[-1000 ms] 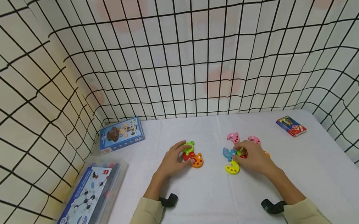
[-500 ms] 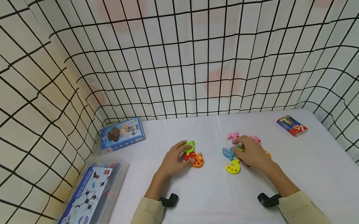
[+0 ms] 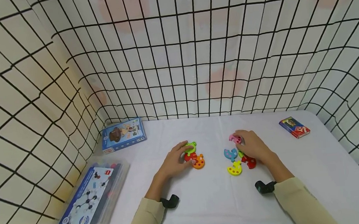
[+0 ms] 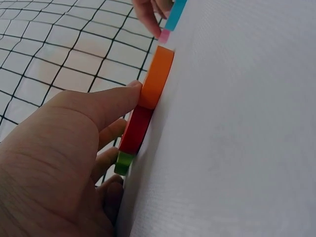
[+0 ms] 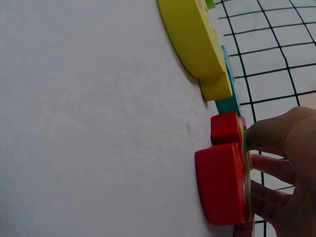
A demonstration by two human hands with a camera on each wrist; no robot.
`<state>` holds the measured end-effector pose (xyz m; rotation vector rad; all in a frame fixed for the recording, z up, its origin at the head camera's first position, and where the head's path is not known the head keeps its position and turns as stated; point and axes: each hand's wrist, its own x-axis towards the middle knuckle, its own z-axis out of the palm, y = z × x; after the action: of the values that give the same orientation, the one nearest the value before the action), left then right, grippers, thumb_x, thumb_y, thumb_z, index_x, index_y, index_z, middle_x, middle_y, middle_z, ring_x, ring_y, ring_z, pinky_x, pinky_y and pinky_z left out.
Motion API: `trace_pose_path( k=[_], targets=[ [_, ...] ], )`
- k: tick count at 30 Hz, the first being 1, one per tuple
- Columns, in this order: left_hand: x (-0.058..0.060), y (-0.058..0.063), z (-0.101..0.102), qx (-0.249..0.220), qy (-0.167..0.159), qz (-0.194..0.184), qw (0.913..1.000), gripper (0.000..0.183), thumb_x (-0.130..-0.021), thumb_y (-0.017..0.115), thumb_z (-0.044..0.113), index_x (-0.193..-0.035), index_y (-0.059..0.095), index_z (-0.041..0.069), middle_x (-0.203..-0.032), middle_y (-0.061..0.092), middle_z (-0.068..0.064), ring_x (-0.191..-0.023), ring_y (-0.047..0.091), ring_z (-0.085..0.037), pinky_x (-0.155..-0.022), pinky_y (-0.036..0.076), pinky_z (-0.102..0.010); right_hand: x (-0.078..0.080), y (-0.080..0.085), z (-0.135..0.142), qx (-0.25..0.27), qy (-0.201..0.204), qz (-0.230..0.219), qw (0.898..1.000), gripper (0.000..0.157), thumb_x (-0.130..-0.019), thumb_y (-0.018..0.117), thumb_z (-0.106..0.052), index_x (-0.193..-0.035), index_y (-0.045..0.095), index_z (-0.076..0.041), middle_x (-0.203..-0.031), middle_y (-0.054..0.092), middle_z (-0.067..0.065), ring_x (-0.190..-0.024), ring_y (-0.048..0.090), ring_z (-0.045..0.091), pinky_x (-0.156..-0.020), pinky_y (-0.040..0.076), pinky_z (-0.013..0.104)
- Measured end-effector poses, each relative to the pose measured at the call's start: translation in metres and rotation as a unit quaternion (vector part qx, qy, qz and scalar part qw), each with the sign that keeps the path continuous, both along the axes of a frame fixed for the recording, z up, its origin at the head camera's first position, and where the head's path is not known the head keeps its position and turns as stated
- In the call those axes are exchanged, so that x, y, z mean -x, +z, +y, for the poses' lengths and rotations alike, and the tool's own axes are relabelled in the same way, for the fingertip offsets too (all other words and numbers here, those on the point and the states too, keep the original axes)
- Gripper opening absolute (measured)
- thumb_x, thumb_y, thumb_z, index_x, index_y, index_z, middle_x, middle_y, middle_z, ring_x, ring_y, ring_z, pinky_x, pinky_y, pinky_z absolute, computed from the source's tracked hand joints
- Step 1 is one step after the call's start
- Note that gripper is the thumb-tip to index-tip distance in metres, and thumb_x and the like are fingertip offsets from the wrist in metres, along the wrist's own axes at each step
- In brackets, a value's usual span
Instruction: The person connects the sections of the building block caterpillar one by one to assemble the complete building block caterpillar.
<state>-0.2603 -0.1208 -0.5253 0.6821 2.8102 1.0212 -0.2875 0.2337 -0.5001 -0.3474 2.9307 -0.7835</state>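
Observation:
My left hand [image 3: 172, 162] curls round a touching row of small spotted animal-shaped blocks: a green one [image 3: 191, 146], a red one [image 3: 190, 157] and an orange one [image 3: 198, 163]. In the left wrist view its thumb touches the orange block's edge [image 4: 158, 76], and the other fingers are behind the red and green ones. My right hand [image 3: 257, 147] pinches a pink spotted animal block [image 3: 234, 139] between thumb and fingertips. Under that hand lies a red block [image 3: 251, 162] with green beside it. A blue block [image 3: 230, 154] and a yellow one [image 3: 234, 169] lie just left.
A blue picture box [image 3: 124, 135] stands back left on the white cloth [image 3: 206, 202]. Nearer sits a clear plastic case [image 3: 110, 203] with a molecule-model sheet. A small red-and-blue box [image 3: 294, 127] lies back right. Black wire mesh [image 3: 191, 64] encloses the far side and flanks.
My right hand has left the green-and-red pieces on the cloth and moved up to the pink block. Another pink and an orange block are now hidden by it. My left hand stays put.

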Motion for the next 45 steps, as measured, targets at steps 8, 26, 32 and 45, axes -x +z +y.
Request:
trace_pose_path(
  k=[8, 26, 32, 45],
  targets=[
    [0.001, -0.002, 0.001, 0.017, 0.01, 0.007, 0.9998, 0.058, -0.093, 0.069, 0.046, -0.147, 0.057, 0.029, -0.166, 0.037, 0.003, -0.156, 0.03, -0.026, -0.124, 0.028, -0.06, 0.005, -0.001, 0.003, 0.017, 0.005, 0.006, 1.0, 0.054, -0.096, 0.07, -0.017, -0.146, 0.053, -0.005, -0.145, 0.056, 0.023, -0.126, 0.054, 0.041, -0.108, 0.048, 0.061],
    [0.0, -0.002, 0.001, 0.022, 0.006, 0.001, 0.9997, 0.062, -0.092, 0.072, 0.05, -0.148, 0.055, 0.03, -0.167, 0.036, 0.005, -0.157, 0.029, -0.024, -0.125, 0.028, -0.058, -0.015, 0.007, -0.019, 0.092, 0.006, 0.048, 0.995, 0.051, -0.096, 0.074, -0.027, -0.141, 0.057, -0.013, -0.138, 0.061, 0.011, -0.115, 0.06, 0.03, -0.092, 0.058, 0.047],
    [0.0, -0.001, 0.001, 0.02, 0.002, 0.006, 0.9998, 0.062, -0.092, 0.072, 0.049, -0.148, 0.055, 0.028, -0.166, 0.037, 0.004, -0.156, 0.03, -0.025, -0.124, 0.028, -0.059, -0.022, 0.014, -0.045, 0.096, 0.028, 0.044, 0.994, 0.048, -0.096, 0.074, -0.024, -0.14, 0.059, -0.017, -0.141, 0.061, 0.008, -0.114, 0.061, 0.028, -0.094, 0.059, 0.047],
    [-0.002, 0.004, 0.002, 0.017, 0.005, -0.006, 0.9998, 0.061, -0.092, 0.072, 0.047, -0.148, 0.055, 0.029, -0.167, 0.036, 0.004, -0.157, 0.028, -0.026, -0.124, 0.026, -0.063, -0.023, 0.013, -0.097, 0.094, 0.083, 0.019, 0.992, 0.04, -0.092, 0.079, -0.022, -0.13, 0.067, -0.023, -0.135, 0.063, 0.0, -0.098, 0.059, 0.016, -0.083, 0.056, 0.029]
  ],
)
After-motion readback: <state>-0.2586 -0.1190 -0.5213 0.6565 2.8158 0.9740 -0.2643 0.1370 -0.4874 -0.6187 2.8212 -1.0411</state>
